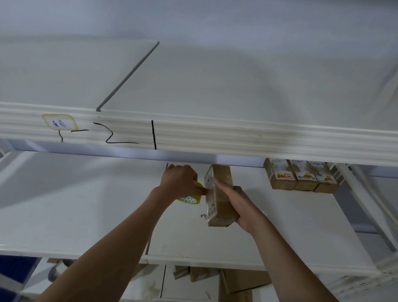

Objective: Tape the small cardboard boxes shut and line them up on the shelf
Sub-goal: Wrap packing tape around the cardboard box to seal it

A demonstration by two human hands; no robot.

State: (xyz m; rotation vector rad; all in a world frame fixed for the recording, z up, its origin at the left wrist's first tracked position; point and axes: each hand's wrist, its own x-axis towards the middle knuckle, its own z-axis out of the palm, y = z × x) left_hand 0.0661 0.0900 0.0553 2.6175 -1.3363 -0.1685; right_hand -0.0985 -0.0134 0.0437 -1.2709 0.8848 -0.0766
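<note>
My right hand (236, 206) grips a small brown cardboard box (221, 196), held tilted above the middle shelf (92, 201). My left hand (181, 179) holds a yellow roll of tape (190, 197) against the box's left face, thumb pressing near the box edge. Three small boxes (303, 175) stand side by side in a row at the back right of the same shelf.
A white upper shelf (199, 83) with a ribbed front beam (218, 135) bearing black marks and a yellow-edged label (59, 121) runs across above. Flat cardboard pieces (236, 286) lie on the lower level. A white shelf upright (368, 209) stands at the right.
</note>
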